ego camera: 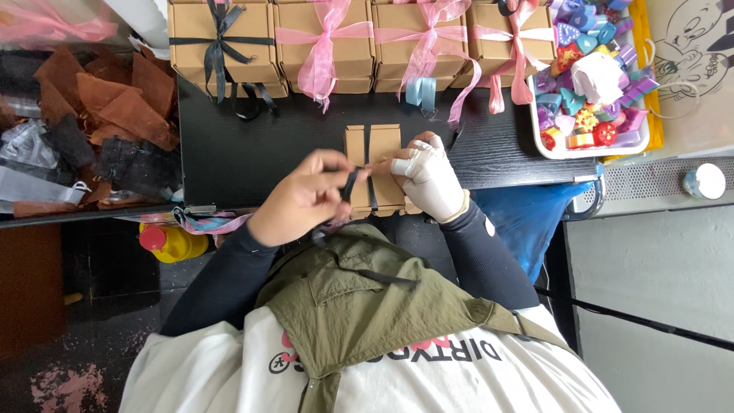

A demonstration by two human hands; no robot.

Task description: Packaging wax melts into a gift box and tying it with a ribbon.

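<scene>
The small kraft box lies at the near table edge, the left hand pinching its black ribbon, so the gloved right hand, fingers closed on the box, should press firmly.

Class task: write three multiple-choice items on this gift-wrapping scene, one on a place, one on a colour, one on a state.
1. Where does the white tray of colourful pieces sit?
A. at the table's right end
B. on the person's lap
C. on top of the boxes

2. What colour is the ribbon on the box under the hands?
A. pink
B. black
C. blue

3. What is the left hand doing?
A. lying flat and empty
B. holding scissors
C. pinching the ribbon

Answers:
1 A: the white tray sits at the right end of the black table.
2 B: the black ribbon crosses the cardboard box.
3 C: the left hand pinches the ribbon's end beside the gloved right hand.
</scene>
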